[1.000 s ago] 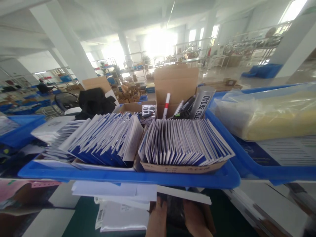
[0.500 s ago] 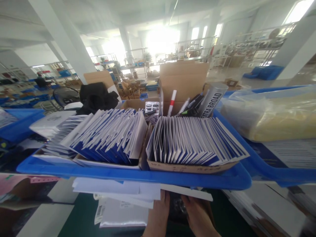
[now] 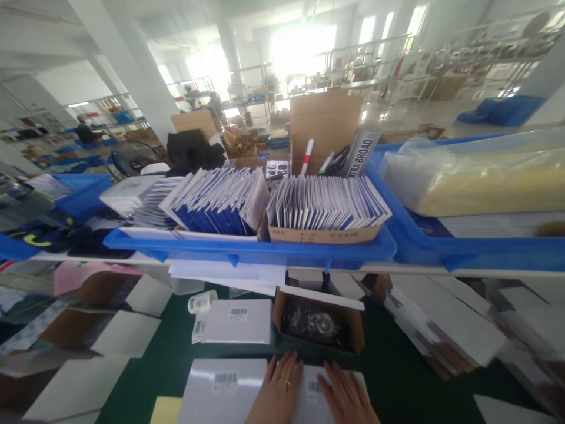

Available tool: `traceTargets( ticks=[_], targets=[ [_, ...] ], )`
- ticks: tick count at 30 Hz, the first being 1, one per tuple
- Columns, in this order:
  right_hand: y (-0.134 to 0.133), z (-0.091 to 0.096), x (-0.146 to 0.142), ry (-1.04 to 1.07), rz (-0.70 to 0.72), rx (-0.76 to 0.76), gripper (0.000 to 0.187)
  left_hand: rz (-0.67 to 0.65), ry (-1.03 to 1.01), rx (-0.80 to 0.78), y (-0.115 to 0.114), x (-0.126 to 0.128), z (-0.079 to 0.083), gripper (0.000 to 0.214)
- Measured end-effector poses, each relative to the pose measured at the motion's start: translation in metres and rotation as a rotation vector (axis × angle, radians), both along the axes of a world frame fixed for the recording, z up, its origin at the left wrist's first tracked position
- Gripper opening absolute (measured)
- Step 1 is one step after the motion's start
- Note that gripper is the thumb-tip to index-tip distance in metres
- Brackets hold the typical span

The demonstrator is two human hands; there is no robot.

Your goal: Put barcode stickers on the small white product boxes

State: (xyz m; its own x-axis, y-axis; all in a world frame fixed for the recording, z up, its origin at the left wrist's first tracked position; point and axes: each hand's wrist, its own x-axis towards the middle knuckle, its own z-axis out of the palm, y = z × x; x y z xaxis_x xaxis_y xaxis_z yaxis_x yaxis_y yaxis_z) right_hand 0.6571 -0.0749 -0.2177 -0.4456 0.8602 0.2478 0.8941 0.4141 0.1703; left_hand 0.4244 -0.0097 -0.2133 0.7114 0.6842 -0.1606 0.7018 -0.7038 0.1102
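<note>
My left hand (image 3: 279, 390) lies flat, fingers stretched out, over the seam between two white boxes. The left white box (image 3: 207, 377) carries a barcode label, and so does the right white box (image 3: 311, 377). On that right box rests my right hand (image 3: 346, 393), its fingers spread. Just beyond my hands is an open box (image 3: 359, 330) with its lid flap up, holding items in clear plastic (image 3: 313, 321). A closed white box (image 3: 238, 324) with a barcode label sits left of it, beside a roll of barcode labels (image 3: 203, 301).
Above the green tabletop (image 3: 150, 368), a shelf holds a blue tray (image 3: 247, 252) of folded booklets. A second blue tray (image 3: 477, 252) contains a yellowish plastic-wrapped bundle. Open boxes with white flaps (image 3: 126, 333) stand left, stacked white boxes (image 3: 445, 321) right. A yellow paper (image 3: 165, 410) lies near.
Both hands have come back from the open box onto the white boxes nearer to me. The view now takes in more of the tabletop.
</note>
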Motion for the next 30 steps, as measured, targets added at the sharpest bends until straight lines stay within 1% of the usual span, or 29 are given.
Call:
traceTargets(
  ticks=[2,3,4,5,7,9,12,13,15,16,17,18,19,20,21,23,26,30],
  targets=[
    [0.002,0.001,-0.003,0.012,-0.008,-0.120,0.079,0.036,0.025,-0.198,-0.004,0.009,0.019,0.098],
    [0.005,0.003,-0.004,0.036,-0.019,-0.213,0.089,0.058,0.025,-0.262,-0.005,0.014,0.029,0.111],
    [0.008,0.006,-0.006,0.066,-0.022,-0.329,0.097,0.078,0.020,-0.298,-0.007,0.018,0.040,0.119],
    [0.011,0.011,-0.008,0.100,-0.017,-0.451,0.104,0.094,0.014,-0.315,-0.008,0.022,0.049,0.122],
    [0.017,0.026,-0.009,0.163,0.008,-0.646,0.111,0.100,0.001,-0.333,-0.011,0.028,0.066,0.121],
    [0.022,0.046,-0.007,0.212,0.035,-0.748,0.112,0.111,0.016,-0.373,-0.014,0.031,0.076,0.117],
    [0.027,0.078,-0.001,0.256,0.028,-0.849,0.113,0.123,0.014,-0.434,-0.017,0.029,0.082,0.119],
    [0.030,0.089,0.003,0.276,0.022,-0.876,0.108,0.117,-0.006,-0.438,-0.017,0.027,0.084,0.116],
    [0.037,0.108,0.010,0.314,-0.019,-0.903,0.091,0.122,-0.062,-0.422,-0.016,0.023,0.089,0.098],
    [0.040,0.116,0.013,0.323,-0.050,-0.903,0.087,0.132,-0.080,-0.413,-0.015,0.020,0.093,0.089],
    [0.043,0.123,0.016,0.325,-0.070,-0.908,0.086,0.137,-0.094,-0.406,-0.013,0.018,0.098,0.083],
    [0.044,0.128,0.018,0.312,-0.080,-0.929,0.090,0.134,-0.108,-0.405,-0.012,0.017,0.102,0.081],
    [0.043,0.131,0.019,0.291,-0.068,-0.964,0.098,0.121,-0.118,-0.411,-0.012,0.015,0.106,0.086],
    [0.041,0.134,0.020,0.255,-0.047,-1.014,0.107,0.099,-0.124,-0.424,-0.012,0.014,0.109,0.097],
    [0.037,0.135,0.020,0.211,-0.032,-1.053,0.112,0.076,-0.128,-0.435,-0.013,0.013,0.110,0.105],
    [0.027,0.135,0.019,0.121,-0.040,-1.080,0.110,0.053,-0.122,-0.440,-0.015,0.011,0.109,0.114],
    [0.017,0.131,0.023,0.069,-0.100,-1.048,0.107,0.043,-0.103,-0.412,-0.016,0.011,0.104,0.115],
    [0.022,0.122,0.033,0.134,-0.103,-1.077,0.113,0.044,-0.086,-0.432,-0.011,0.012,0.103,0.113]
  ],
)
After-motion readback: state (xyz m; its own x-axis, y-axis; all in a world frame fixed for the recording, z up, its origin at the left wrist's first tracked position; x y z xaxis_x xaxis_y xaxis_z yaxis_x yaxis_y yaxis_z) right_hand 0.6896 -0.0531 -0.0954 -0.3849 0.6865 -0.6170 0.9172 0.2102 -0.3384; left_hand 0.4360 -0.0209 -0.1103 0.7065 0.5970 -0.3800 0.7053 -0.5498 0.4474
